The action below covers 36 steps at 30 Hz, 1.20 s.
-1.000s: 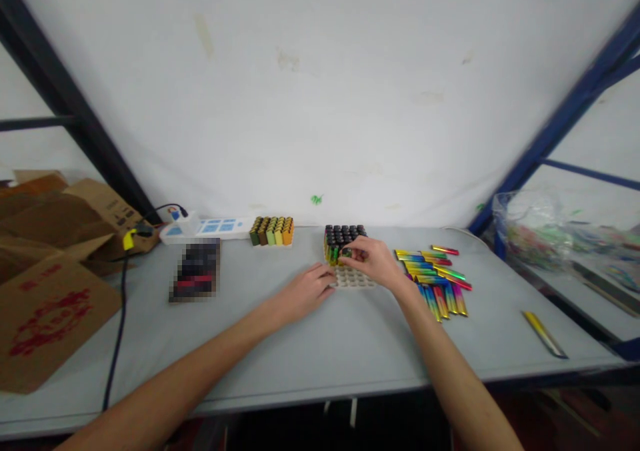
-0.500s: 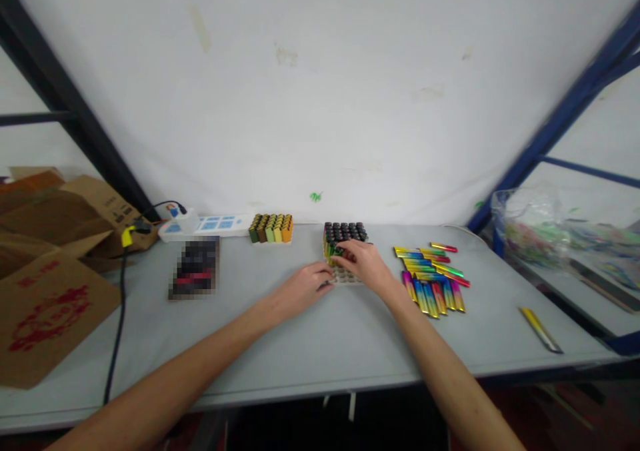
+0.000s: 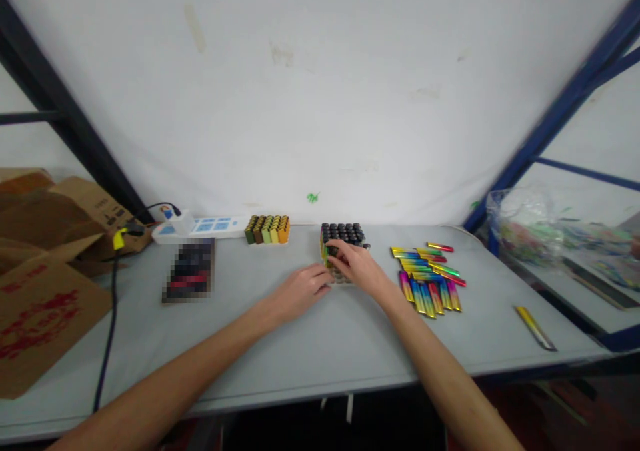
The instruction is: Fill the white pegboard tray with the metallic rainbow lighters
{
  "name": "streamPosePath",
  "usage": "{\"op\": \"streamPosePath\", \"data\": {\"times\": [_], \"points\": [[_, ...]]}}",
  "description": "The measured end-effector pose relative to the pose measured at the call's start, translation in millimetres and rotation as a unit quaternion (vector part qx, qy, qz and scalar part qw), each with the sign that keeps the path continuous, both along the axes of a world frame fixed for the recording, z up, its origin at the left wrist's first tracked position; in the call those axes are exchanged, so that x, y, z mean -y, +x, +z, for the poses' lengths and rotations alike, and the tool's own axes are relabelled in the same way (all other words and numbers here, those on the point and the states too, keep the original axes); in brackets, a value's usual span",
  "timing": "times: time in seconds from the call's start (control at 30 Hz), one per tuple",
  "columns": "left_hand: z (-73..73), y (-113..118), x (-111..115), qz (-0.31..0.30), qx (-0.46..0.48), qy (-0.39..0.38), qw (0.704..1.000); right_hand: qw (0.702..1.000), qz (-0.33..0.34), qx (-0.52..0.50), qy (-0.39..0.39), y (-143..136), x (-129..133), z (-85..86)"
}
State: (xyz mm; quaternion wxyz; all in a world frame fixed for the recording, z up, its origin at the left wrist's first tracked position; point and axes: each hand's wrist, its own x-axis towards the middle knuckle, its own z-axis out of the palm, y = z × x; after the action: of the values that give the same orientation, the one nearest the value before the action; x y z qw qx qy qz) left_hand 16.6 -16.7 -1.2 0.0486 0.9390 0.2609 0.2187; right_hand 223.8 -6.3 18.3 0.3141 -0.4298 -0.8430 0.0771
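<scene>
Near the back of the table stands a pale holed tray point(image 3: 345, 282), its rear rows filled with upright, black-topped pieces point(image 3: 343, 231). My right hand point(image 3: 353, 264) reaches over the tray's front left part, thumb and fingers pinched on a slim green-and-yellow tube point(image 3: 327, 254), partly hidden by the fingers. My left hand point(image 3: 306, 290) rests at the tray's near left corner, its fingers bent together against the edge. To the right lies a pile of shiny gradient-coloured tubes point(image 3: 425, 298), mostly yellow, blue, red and magenta.
A second block of yellow-topped tubes point(image 3: 268, 230) stands left of the tray, beside a white power strip point(image 3: 213, 227). A pixelated dark object point(image 3: 190, 271) lies farther left, near a cardboard box point(image 3: 50, 311) and black cable point(image 3: 114, 318). A utility knife point(image 3: 535, 328) lies right.
My right hand has shifted slightly left and down over the tray, still pinching the tube. The left hand stays at the tray's corner. The camera view has moved slightly.
</scene>
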Motion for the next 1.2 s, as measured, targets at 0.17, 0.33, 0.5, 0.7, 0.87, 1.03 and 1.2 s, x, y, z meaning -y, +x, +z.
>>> {"op": "streamPosePath", "data": {"times": [0.17, 0.33, 0.5, 0.7, 0.87, 1.03, 1.2], "points": [[-1.3, 1, 1, 0.001, -0.005, 0.004, 1.0, 1.0, -0.007, 0.007, -0.014, -1, 2, 1.5], [-5.2, 0, -5, -0.012, 0.013, -0.011, 1.0, 0.992, -0.089, -0.079, 0.032, 32, 2, 20.9], [-8.6, 0, -8, -0.007, 0.03, -0.02, 0.999, 0.977, -0.199, -0.069, 0.023, 99, 9, 41.6], [-6.5, 4, -3, 0.047, 0.001, -0.009, 0.999, 0.964, -0.231, 0.119, -0.06, 139, 51, 18.6], [-3.5, 6, -1, 0.076, -0.041, -0.035, 0.996, 0.928, -0.299, 0.209, -0.07, 125, 81, -6.1], [0.7, 5, 0, 0.102, -0.047, -0.106, 0.988, 0.928, -0.293, 0.223, -0.066, 109, 73, -2.5], [-1.1, 3, -3, 0.094, -0.04, -0.107, 0.989, 0.946, -0.304, 0.097, -0.055, 103, 47, 2.5]]}}
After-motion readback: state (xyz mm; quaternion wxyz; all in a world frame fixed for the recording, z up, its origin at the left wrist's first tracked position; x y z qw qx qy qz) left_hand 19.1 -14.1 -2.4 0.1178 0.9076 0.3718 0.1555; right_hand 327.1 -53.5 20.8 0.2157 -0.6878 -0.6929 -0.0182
